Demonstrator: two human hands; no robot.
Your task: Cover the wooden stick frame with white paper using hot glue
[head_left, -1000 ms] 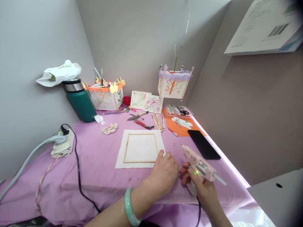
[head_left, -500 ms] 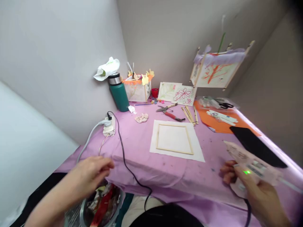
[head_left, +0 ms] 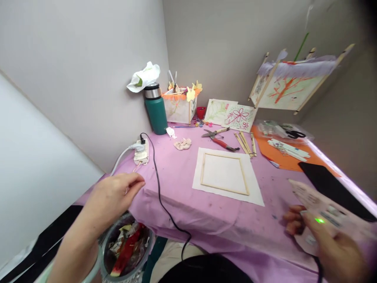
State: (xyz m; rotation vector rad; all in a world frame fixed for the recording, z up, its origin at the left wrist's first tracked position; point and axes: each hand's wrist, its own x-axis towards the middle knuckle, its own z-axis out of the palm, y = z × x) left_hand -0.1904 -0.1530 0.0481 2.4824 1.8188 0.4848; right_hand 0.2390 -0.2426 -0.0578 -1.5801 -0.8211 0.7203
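In my right hand [head_left: 332, 243], at the lower right, is a pale pink hot glue gun [head_left: 312, 200] with a green light lit on its side. Its nozzle points up and left, and a black cord leaves the handle. My left hand [head_left: 118, 192] hovers over the table's front left edge, thumb and fingers pinched together; anything between them is too small to make out. Between the hands lies a white sheet [head_left: 256, 188] bearing a square frame of thin wooden sticks [head_left: 224, 189].
Behind the sheet lie pruning shears [head_left: 222, 143], short sticks [head_left: 244, 143] and a scrunchie [head_left: 182, 144]. A green bottle [head_left: 156, 114] and power strip [head_left: 141, 152] stand left. An orange sheet [head_left: 273, 155] lies right. Below my left hand is a waste bin [head_left: 107, 267]. A black cord crosses the table.
The view has shifted left, so the table things sit further right. My left hand has risen slightly, its fingers more closely pinched. My right hand still holds the glue gun.
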